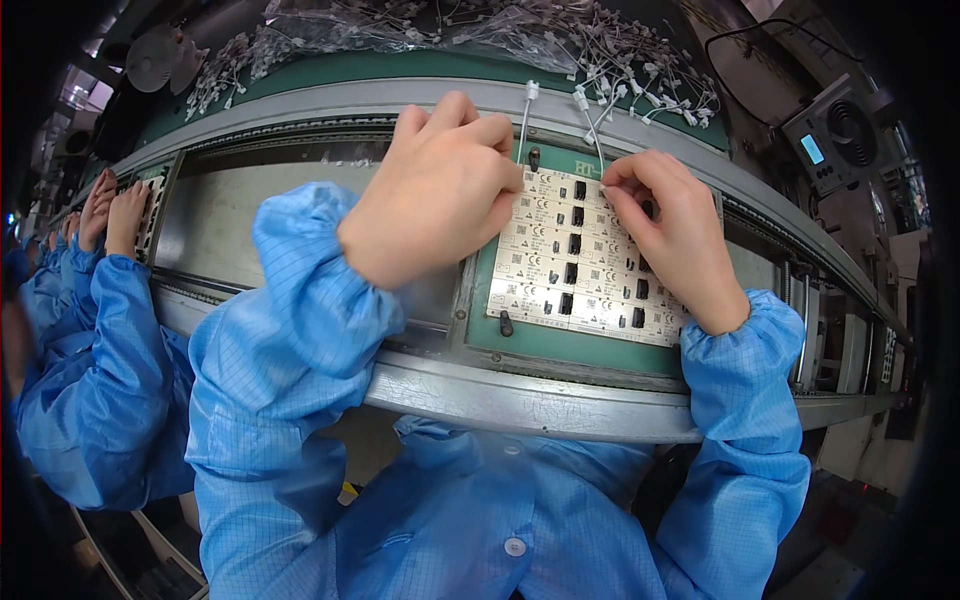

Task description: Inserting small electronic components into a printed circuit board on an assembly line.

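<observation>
A white panel of circuit boards (540, 262) with rows of black components lies in a green fixture (570, 350) in front of me. Over its far left corner my left hand (430, 195) is closed, fingertips pinched on the lower end of a thin white wire lead (524, 125). That lead stands up to a white connector. My right hand (675, 230) reaches across the panel's right side, thumb and forefinger together at the lower end of a second white wire lead (594, 130). Both pinched wire ends are mostly hidden by fingers.
Metal conveyor rails (520, 400) run along both sides of the fixture. Beyond the far rail are heaps of white connector leads (640, 75) and clear plastic bags (400, 35). A device with a lit display (835, 140) stands right. At left, another person's hands (125, 215) work on the line.
</observation>
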`<action>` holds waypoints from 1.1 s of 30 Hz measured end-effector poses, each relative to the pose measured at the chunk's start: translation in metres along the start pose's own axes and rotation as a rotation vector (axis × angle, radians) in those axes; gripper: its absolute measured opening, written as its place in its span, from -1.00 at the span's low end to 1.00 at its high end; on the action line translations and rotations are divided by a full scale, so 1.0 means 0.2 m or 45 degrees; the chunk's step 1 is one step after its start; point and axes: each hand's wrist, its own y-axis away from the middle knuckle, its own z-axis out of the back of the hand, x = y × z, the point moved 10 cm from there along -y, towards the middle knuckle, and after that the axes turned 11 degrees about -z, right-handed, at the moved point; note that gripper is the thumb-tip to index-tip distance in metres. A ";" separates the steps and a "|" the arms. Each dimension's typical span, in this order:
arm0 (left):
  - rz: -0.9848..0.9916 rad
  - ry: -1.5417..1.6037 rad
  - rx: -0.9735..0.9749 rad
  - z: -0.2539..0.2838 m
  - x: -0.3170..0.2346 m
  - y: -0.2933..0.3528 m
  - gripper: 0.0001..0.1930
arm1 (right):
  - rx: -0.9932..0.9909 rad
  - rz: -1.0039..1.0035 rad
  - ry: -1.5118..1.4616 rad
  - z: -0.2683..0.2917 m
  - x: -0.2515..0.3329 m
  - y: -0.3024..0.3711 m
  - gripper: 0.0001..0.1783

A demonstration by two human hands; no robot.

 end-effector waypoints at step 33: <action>0.370 0.056 -0.631 0.14 0.40 -0.13 -0.78 | -0.138 0.083 0.284 -0.08 0.02 0.10 -0.97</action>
